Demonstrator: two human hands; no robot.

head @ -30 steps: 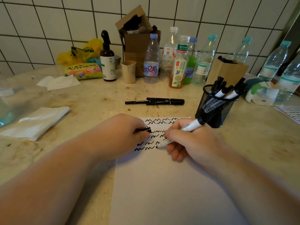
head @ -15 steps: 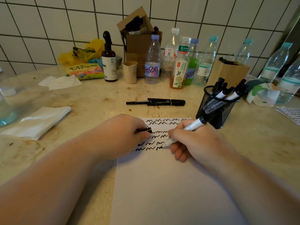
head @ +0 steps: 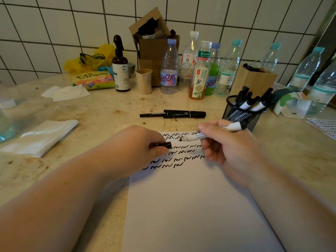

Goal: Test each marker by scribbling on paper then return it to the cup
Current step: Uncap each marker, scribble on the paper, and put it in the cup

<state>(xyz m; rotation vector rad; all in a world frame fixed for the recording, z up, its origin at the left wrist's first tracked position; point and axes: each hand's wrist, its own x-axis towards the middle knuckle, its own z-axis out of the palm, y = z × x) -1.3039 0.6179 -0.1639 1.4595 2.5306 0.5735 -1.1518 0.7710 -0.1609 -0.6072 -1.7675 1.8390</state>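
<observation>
Hands recapping a tested marker over scribbled paper.

Left hand is pinching a black cap, its fingers curled round it; right hand is gripping the white marker, tip pointing toward the cap, apart from it. Lining tip and cap up straight before pressing should seat it cleanly. Beyond, three black markers are lying loose; the mesh cup is standing at right.

Head-worn view, facing down, close.
</observation>
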